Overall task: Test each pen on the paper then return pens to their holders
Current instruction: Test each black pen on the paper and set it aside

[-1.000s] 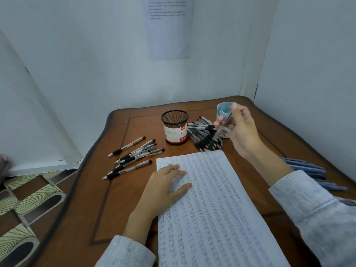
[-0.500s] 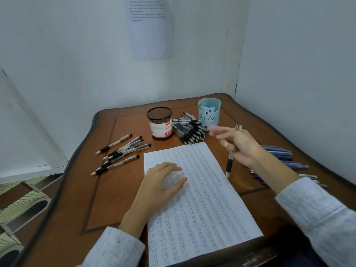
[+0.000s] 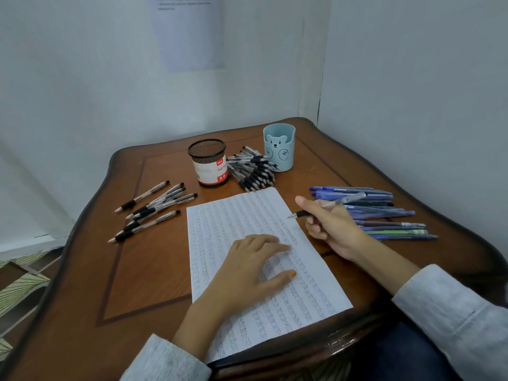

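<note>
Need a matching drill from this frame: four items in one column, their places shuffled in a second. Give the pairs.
Items
1. mesh holder
2. bear cup
3. blue pens
4. left hand

Places
A. flat on the paper
B. left of the black-grip pen heap
C. loose on the table, right of the paper
D. right of the black-grip pen heap

Pairs: 1-B, 2-D, 3-C, 4-A

My left hand (image 3: 255, 268) lies on the white paper sheet (image 3: 310, 284), mid-frame. My right hand (image 3: 332, 229) holds the clear plastic pen (image 3: 347, 199) at the sheet's right edge, with the black mesh cup (image 3: 209, 163) above.
</note>
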